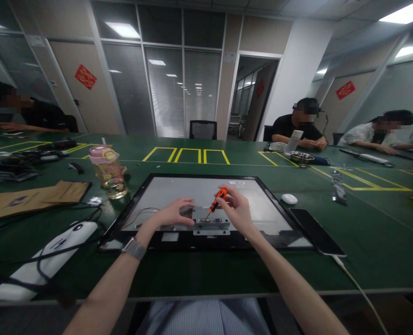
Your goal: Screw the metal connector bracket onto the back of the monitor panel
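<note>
A flat monitor panel [164,190] lies face down on the green table in front of me, black frame around a grey metal back. A small metal cover plate [211,222] sits near its lower middle. My right hand [236,209] is closed on an orange-handled screwdriver [217,199], its tip pointing down at the plate's upper edge. My left hand [175,213] rests on the panel just left of the plate, fingers curled and pressing on the metal. A grey watch band is on my left wrist.
A black phone [316,230] with a white cable lies right of the panel, a white mouse [289,198] behind it. A pink-lidded bottle [109,172], brown envelopes [32,195] and a white case [49,263] sit left. Three people sit at the far sides.
</note>
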Demonstrator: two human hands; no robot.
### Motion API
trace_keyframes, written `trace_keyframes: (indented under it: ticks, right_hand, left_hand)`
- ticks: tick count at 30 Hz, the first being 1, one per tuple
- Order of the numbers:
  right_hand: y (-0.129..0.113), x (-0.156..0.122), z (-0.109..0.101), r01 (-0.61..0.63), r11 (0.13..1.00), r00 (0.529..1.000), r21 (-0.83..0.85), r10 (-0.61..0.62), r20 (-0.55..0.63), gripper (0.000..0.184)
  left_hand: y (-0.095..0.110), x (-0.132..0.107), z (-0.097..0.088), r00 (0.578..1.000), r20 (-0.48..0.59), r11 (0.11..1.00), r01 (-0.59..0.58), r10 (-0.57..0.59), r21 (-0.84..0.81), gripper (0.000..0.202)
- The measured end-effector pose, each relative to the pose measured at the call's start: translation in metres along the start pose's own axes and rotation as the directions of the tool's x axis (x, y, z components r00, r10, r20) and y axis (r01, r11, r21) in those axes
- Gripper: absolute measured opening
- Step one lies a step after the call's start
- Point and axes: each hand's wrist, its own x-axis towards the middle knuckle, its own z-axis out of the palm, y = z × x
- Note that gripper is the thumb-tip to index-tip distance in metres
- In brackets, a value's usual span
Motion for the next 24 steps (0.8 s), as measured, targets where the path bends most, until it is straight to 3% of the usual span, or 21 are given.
trace_keyframes:
  ticks: [3,7,10,13,17,24]
  right_hand:
    - [-0.0033,-0.0008,-0.0021,0.020,1.000,0.994,0.004,-0.020,0.108,0.032]
    - [-0.0071,0.0015,-0.0048,-0.013,0.988,0.974,0.156,-0.023,0.225,0.027]
    - [-0.0034,0.0048,-0.0061,-0.012,0.980,0.992,0.199,-0.013,0.122,0.014]
    - [0.0014,0.0073,-0.0069,-0.012,0.978,0.999,0.209,0.004,0.037,0.014]
    - [-0.0006,0.0079,-0.0071,0.012,0.984,0.997,0.179,-0.025,0.068,0.025]
    - [-0.0026,0.0061,-0.0054,-0.011,0.994,1.000,0.107,0.008,0.027,0.021]
  left_hand:
    - [0.0010,0.0004,0.0004,1.000,-0.006,1.000,-0.002,0.002,-0.002,0.069]
    - [0.0045,-0.0002,-0.0008,1.000,-0.005,1.000,0.009,-0.009,-0.004,0.069]
    - [0.0045,-0.0011,-0.0016,1.000,0.006,1.000,0.017,-0.017,-0.009,0.070]
    - [0.0027,-0.0014,-0.0015,1.000,0.001,1.000,0.018,-0.018,-0.012,0.070]
    - [0.0029,-0.0011,-0.0013,1.000,0.002,1.000,0.025,-0.025,-0.011,0.071]
    - [0.0084,-0.0024,-0.0028,0.999,0.008,0.999,0.032,-0.032,-0.007,0.072]
